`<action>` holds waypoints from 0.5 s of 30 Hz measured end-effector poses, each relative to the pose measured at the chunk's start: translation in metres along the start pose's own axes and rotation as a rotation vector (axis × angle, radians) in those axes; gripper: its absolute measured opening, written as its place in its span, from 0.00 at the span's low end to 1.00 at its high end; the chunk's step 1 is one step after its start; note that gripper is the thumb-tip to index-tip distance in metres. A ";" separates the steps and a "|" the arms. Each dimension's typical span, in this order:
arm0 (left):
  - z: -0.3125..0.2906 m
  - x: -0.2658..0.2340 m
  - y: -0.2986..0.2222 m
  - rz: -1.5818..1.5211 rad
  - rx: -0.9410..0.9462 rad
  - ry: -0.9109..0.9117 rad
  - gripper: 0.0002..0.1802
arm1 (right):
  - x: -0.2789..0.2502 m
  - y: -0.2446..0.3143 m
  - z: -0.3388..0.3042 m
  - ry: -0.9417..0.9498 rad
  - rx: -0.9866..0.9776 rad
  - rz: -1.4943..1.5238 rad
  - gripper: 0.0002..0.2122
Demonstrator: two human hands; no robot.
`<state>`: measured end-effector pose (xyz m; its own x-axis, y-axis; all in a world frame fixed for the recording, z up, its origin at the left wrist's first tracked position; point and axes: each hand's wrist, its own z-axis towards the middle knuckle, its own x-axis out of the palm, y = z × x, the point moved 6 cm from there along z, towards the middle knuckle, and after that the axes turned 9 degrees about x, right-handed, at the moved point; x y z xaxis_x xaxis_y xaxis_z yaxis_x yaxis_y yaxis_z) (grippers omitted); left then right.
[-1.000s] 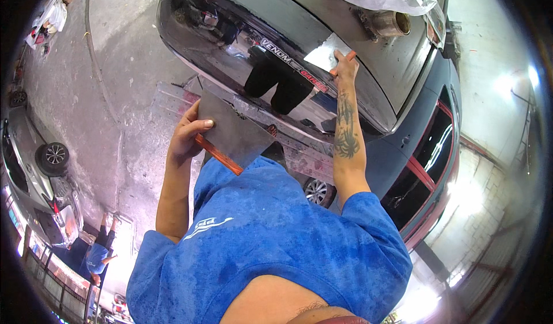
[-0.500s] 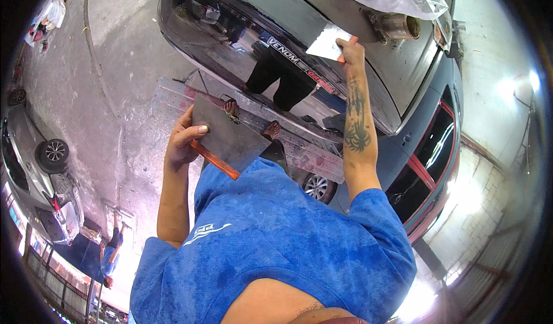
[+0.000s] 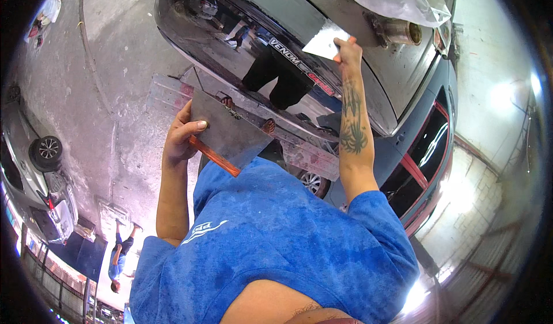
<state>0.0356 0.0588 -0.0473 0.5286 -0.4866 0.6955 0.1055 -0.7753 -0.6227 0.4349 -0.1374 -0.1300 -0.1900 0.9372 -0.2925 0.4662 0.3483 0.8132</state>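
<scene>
My left hand grips a wide putty knife with a flat grey blade and an orange-brown wooden handle strip. A little dark filler clings to the far edge of its blade, which is held in front of my blue shirt. My right arm reaches out over a car's grey roof. In that hand is a second putty knife, with a bright, shiny blade and an orange handle. Its blade lies on or just above the roof by the dark glass; actual contact cannot be made out.
An open metal can lies on its side on the roof beside clear plastic sheeting. My feet are on a worn plank along the car. Another car stands at far left, with a person behind it.
My right hand and its putty knife have shifted very slightly left in the picture, as has the surrounding scene. The person in the background has moved. Both holds are the same.
</scene>
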 end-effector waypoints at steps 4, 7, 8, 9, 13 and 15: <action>0.010 0.001 -0.002 0.011 -0.009 0.007 0.34 | 0.017 0.001 -0.002 0.028 0.028 0.025 0.10; 0.034 0.006 0.006 0.079 -0.052 0.033 0.34 | 0.034 0.021 -0.013 0.160 0.024 0.073 0.11; 0.041 0.010 0.010 0.100 -0.062 0.043 0.34 | 0.033 0.026 -0.023 0.222 0.043 0.118 0.11; 0.051 0.015 0.014 0.081 -0.083 0.073 0.32 | 0.025 0.030 -0.035 0.213 0.097 0.146 0.11; 0.083 0.045 0.039 -0.010 -0.164 0.173 0.28 | -0.041 0.062 -0.118 0.206 -0.173 -0.086 0.11; 0.095 0.065 0.055 -0.016 -0.237 0.230 0.28 | -0.063 0.074 -0.175 0.209 -0.475 -0.149 0.12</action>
<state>0.1554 0.0230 -0.0702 0.3215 -0.5312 0.7839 -0.1009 -0.8423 -0.5294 0.3300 -0.1743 0.0368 -0.4147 0.8377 -0.3553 -0.0118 0.3855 0.9226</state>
